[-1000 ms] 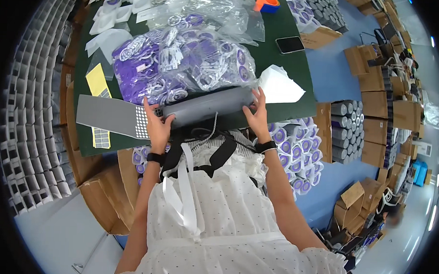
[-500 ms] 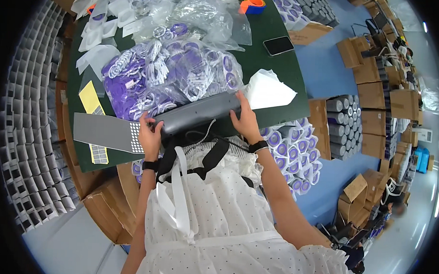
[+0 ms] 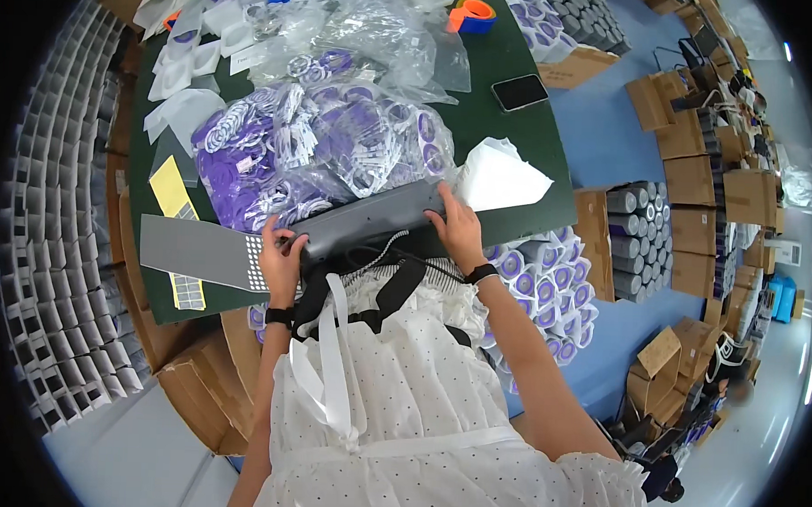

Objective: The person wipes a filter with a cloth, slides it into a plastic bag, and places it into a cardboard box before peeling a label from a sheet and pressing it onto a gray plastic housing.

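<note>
A long dark grey cylinder lies slantwise in front of me at the near edge of the table. My left hand grips its left end between thumb and fingers. At the other end, my right hand is closed round it, fingers on top and thumb on the near side. Just beyond the cylinder is a heap of clear bags with purple and white ring-shaped parts. A grey sheet with rows of white dots lies beside my left hand, over a yellow-edged label sheet.
White paper and a phone lie on the dark green table. An orange and blue tape roll sits farther back. Wrapped cylinders with purple ends stand right of me, near boxes of grey cylinders.
The whole view has shifted slightly. Both hands keep their hold on the cylinder, which lies in nearly the same place.
</note>
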Motion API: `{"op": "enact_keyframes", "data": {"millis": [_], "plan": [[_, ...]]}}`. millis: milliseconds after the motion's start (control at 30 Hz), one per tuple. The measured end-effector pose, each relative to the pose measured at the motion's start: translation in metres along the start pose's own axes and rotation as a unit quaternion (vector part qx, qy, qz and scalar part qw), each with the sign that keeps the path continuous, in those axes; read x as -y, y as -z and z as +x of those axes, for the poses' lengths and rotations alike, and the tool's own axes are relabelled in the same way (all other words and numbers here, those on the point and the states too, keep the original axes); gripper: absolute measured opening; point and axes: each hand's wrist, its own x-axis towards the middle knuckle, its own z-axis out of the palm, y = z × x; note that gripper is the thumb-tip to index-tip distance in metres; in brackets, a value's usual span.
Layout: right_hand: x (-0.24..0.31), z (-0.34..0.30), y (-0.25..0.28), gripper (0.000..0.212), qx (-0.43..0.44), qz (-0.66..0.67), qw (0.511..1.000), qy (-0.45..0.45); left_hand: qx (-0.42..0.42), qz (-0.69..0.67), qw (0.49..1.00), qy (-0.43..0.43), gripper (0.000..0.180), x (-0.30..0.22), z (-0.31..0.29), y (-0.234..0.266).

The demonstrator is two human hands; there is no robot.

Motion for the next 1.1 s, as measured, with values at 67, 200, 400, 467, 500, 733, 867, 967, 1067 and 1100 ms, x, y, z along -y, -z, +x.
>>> {"op": "enact_keyframes", "data": {"millis": [67, 200, 400, 467, 500, 733, 867, 967, 1067, 1100], "plan": [[0.002, 0.001, 0.0, 0.059, -0.005, 0.009, 1.0, 0.0, 0.001, 0.006, 1.0, 0.003, 0.061, -0.001, 0.001, 0.0], [0.003, 0.0, 0.001, 0.058, 0.024, 0.005, 0.999, -0.022, 0.001, 0.035, 0.999, -0.008, 0.062, -0.001, 0.001, 0.001], [0.003, -0.002, -0.003, 0.057, -0.004, -0.026, 1.0, 0.0, -0.015, 0.051, 0.998, -0.04, 0.06, 0.004, 0.001, 0.001], [0.001, -0.004, -0.004, 0.058, -0.015, -0.029, 0.999, 0.012, -0.011, 0.047, 0.998, -0.045, 0.059, 0.009, 0.0, 0.001], [0.003, -0.004, -0.003, 0.058, -0.024, -0.032, 0.999, 0.023, -0.007, 0.041, 0.998, -0.049, 0.058, 0.011, 0.0, 0.001], [0.003, -0.004, -0.007, 0.051, -0.001, -0.063, 0.995, 0.077, -0.021, 0.036, 0.999, -0.024, 0.054, 0.008, -0.005, 0.0], [0.001, -0.011, -0.005, 0.05, -0.042, 0.084, 0.995, -0.042, -0.035, 0.03, 0.998, -0.038, 0.05, 0.01, -0.006, -0.005], [-0.002, -0.015, -0.002, 0.035, -0.061, 0.143, 0.986, -0.061, -0.042, -0.002, 0.999, -0.031, 0.047, 0.008, -0.006, -0.01], [0.0, -0.018, -0.002, 0.034, -0.043, 0.144, 0.987, -0.053, -0.029, -0.018, 0.999, -0.018, 0.043, 0.018, -0.008, -0.006], [0.001, -0.017, -0.004, 0.034, -0.051, 0.151, 0.986, -0.057, -0.035, -0.014, 0.999, -0.02, 0.041, 0.017, -0.009, -0.004]]}}
